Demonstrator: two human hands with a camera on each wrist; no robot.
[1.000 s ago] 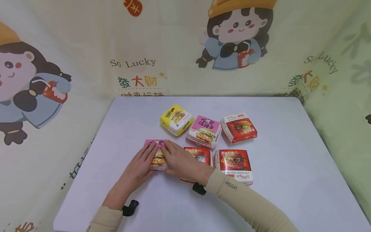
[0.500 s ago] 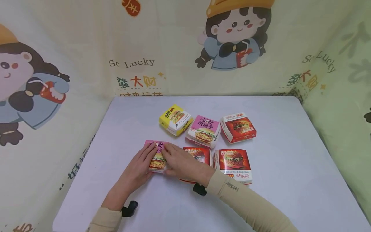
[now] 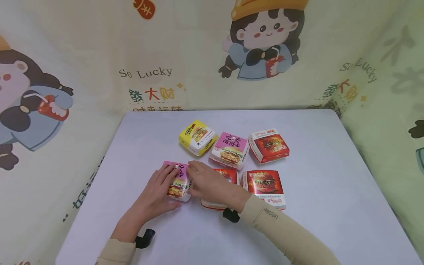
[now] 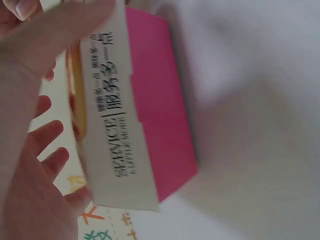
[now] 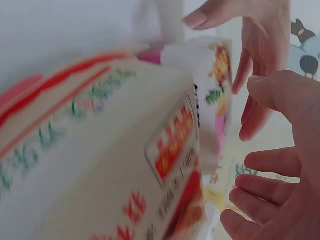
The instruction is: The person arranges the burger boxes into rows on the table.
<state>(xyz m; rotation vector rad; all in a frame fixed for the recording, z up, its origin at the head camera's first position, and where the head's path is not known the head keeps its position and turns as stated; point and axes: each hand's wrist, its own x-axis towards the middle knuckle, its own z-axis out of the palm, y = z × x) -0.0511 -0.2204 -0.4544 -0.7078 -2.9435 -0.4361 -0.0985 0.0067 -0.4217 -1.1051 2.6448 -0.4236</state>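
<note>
- We see the left hand (image 3: 158, 191) with its fingers loosely extended over the left edge of the near pink box (image 3: 180, 184), thumb apart from them; we see no firm grip.
- The right hand (image 3: 212, 184) has relaxed fingers at that box's right edge, not wrapped round it; we cannot tell whether they press on it.
- So the near pink box lies on the surface (image 3: 314, 154) between the two sets of fingers, slightly turned.
- Beneath and just behind the right fingers, a partly covered red box (image 3: 228, 176) lies flat; farther right of them is an uncovered red box (image 3: 263, 184), roughly level with it.
- Beyond the fingers we find a yellow box (image 3: 198, 138), a second pink box (image 3: 229, 150) and a far red box (image 3: 269, 145), all askew.
- We judge the near row mostly lined up, the near pink box's placement unfinished, and the far three unstraightened.
</note>
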